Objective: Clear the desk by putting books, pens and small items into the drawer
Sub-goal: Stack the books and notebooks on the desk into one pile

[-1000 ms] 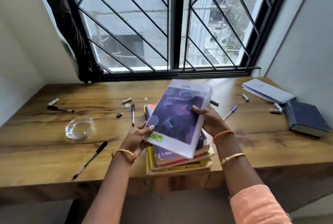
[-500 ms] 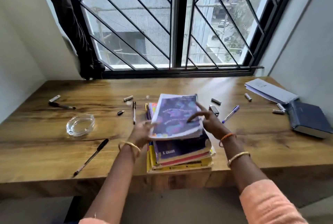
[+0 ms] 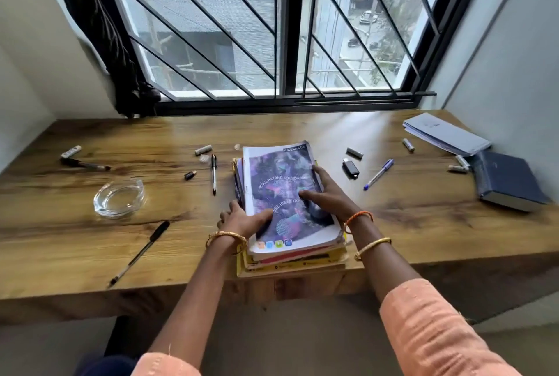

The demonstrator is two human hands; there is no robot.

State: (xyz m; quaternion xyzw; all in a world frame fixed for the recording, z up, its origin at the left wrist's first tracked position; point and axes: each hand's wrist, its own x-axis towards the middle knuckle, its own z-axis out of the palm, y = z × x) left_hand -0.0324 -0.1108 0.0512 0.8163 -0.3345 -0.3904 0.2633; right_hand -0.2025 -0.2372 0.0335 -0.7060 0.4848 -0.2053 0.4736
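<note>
1. A pile of books point(image 3: 290, 242) is seen at the near edge of the desk point(image 3: 408, 224), right in the middle. A purple notebook point(image 3: 287, 194) lies on top.
2. The pile is held by both hands. The left hand point(image 3: 242, 219) is curled round its left side, thumb on the cover. The right hand point(image 3: 325, 194) is laid on the cover, fingers bent over the right edge.
3. No drawer can be seen, so the way to it cannot be told.
4. It is judged that the pile should be squared up first. Then it should be gripped low on both sides and kept flat, so the top notebook is not slid off.
5. Four pens can be counted: a black pen point(image 3: 139, 253) at 8 o'clock from the pile, one point(image 3: 214, 173) at 11, one point(image 3: 84, 163) at 10, and a blue pen point(image 3: 378, 174) at 2.
6. Also counted: one glass dish point(image 3: 119, 197) at 9 o'clock, one dark blue book point(image 3: 508, 182) and one stack of papers point(image 3: 444, 133) at 2 to 3.
</note>
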